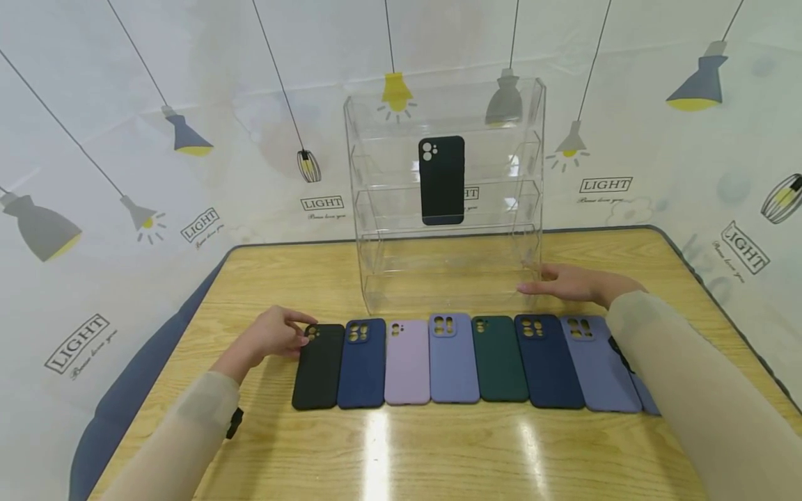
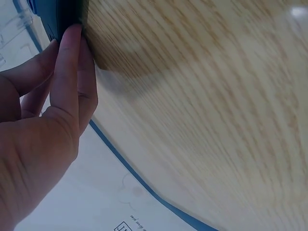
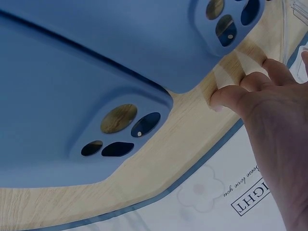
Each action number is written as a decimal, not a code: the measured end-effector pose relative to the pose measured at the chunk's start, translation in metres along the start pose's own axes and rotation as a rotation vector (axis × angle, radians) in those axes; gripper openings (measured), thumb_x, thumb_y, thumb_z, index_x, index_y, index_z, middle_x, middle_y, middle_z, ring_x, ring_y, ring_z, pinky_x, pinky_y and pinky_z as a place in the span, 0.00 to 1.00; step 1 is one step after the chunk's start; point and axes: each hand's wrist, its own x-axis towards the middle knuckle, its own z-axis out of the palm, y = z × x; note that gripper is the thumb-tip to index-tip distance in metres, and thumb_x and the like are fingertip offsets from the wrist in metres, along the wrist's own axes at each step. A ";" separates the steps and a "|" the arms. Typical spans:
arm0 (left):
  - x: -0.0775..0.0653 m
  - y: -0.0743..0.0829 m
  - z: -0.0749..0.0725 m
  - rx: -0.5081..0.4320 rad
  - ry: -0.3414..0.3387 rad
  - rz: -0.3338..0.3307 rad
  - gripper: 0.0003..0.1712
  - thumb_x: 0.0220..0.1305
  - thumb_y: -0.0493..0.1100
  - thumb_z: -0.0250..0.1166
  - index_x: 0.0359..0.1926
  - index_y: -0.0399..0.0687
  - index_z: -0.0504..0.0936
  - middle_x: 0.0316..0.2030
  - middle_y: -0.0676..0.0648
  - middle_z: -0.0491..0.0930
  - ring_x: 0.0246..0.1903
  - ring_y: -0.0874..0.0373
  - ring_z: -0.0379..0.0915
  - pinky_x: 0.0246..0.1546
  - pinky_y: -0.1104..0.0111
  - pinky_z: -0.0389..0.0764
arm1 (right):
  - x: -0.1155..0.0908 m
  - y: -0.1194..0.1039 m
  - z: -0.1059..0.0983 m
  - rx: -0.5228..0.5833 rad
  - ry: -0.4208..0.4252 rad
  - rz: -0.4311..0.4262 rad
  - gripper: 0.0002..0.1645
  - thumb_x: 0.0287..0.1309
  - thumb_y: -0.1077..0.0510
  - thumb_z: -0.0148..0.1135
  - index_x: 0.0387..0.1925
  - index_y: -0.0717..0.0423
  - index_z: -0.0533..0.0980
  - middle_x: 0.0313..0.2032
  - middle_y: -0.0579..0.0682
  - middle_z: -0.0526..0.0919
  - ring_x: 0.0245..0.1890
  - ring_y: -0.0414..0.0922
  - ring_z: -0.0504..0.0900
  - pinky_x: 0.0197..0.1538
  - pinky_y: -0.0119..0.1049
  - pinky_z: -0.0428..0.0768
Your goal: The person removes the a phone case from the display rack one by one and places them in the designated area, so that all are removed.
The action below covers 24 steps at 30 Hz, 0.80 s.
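My left hand (image 1: 276,332) pinches the top left corner of a black phone case (image 1: 318,369), the leftmost in a row on the table; in the left wrist view its fingertips meet the dark case (image 2: 57,17). To the right lie a blue case (image 1: 362,365), a pink one (image 1: 407,365), a lavender one (image 1: 454,365), a green one (image 1: 501,362) and several more. My right hand (image 1: 573,284) is beside the lower right side of a clear tiered rack (image 1: 447,303), fingers spread; contact with the rack is unclear. A black case (image 1: 442,184) stands upright in the rack.
The wooden table (image 1: 313,459) ends at a dark edge in front of a white lamp-patterned backdrop (image 1: 250,104). The right sleeve (image 1: 695,383) covers part of the rightmost case (image 1: 644,396). In the right wrist view, two lavender-blue cases (image 3: 96,86) lie near the hand.
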 end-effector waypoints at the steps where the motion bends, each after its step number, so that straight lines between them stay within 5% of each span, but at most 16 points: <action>1: 0.000 0.001 0.001 0.009 0.003 0.004 0.27 0.72 0.28 0.63 0.70 0.37 0.79 0.45 0.37 0.83 0.40 0.54 0.85 0.40 0.61 0.92 | 0.000 0.000 0.000 0.000 0.000 -0.002 0.61 0.71 0.20 0.50 0.88 0.41 0.35 0.85 0.70 0.38 0.82 0.76 0.43 0.75 0.80 0.57; 24: 0.002 0.006 0.007 0.092 0.028 0.045 0.25 0.72 0.29 0.63 0.69 0.35 0.79 0.49 0.33 0.85 0.41 0.53 0.88 0.37 0.62 0.93 | -0.001 0.002 0.000 0.021 -0.002 0.000 0.62 0.71 0.20 0.50 0.88 0.40 0.35 0.85 0.68 0.37 0.82 0.76 0.45 0.75 0.79 0.57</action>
